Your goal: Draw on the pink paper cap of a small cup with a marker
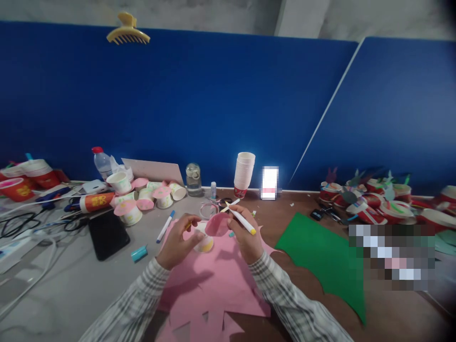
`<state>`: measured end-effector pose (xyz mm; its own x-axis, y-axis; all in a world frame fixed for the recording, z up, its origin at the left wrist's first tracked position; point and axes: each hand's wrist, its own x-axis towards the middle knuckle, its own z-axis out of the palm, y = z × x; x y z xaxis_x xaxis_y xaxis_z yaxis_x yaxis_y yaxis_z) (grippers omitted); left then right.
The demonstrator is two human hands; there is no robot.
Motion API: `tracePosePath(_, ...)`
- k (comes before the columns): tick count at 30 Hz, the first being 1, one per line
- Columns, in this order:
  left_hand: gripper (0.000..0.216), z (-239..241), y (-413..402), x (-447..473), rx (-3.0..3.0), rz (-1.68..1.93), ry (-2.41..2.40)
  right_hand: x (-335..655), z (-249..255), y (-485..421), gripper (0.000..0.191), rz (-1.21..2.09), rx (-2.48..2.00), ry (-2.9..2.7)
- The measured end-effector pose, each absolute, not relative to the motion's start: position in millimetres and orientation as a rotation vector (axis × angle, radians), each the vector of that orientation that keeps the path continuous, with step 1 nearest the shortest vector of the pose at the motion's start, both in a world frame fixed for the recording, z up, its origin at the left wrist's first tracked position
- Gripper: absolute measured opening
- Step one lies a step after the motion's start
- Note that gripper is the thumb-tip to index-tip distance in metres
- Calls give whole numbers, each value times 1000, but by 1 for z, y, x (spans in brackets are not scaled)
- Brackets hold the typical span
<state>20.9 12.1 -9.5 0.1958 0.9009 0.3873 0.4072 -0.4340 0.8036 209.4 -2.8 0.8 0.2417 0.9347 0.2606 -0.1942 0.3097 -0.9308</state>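
Observation:
My right hand (246,235) is closed around a white marker (244,222) with a yellow end. The same fingers pinch the edge of a rounded pink paper piece (218,224). My left hand (181,241) has curled fingers, with a small yellow piece (188,225) between them that looks like a marker cap. Between the hands, partly behind the pink piece, is a white paper cup (204,243) with yellow marks. Beneath lies a large pink sheet (217,289) with cut edges and scraps at its near side.
Pink-topped paper cups (162,195), a black phone (109,233), a blue marker (166,227) and a glue stick (138,253) lie left. Behind stand a glass jar (194,180), a cup stack (244,173) and a lit screen (270,183). Green sheet (320,251) and red cup crafts (370,204) are right.

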Motion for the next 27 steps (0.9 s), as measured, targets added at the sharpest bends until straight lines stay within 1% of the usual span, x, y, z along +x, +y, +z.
tracePosePath(2,33,-1,11,29,1998,1209,1231,206,7,-3,30,967,-901,-1054)
tracePosePath(4,23,3,11,35,2055,1265,1293,203,10,-2,29,970,-905,-1094)
tracePosePath(7,12,2,14,40,2114,1336,1375,200,8,2,28,941,-944,-1133)
tracePosePath(10,12,-5,19,42,2129,1415,1432,197,-2,7,30,883,-943,-1176)
tracePosePath(15,9,-11,21,45,2123,1534,1534,192,-21,11,47,690,-970,-1424)
tracePosePath(18,5,-12,19,46,2160,1553,1551,188,-30,12,46,598,-989,-1479)
tracePosePath(23,4,-14,16,46,2214,1589,1548,184,-36,14,38,581,-1048,-1377)
tracePosePath(27,5,-17,15,47,2253,1609,1535,185,-31,10,43,588,-1055,-1397)
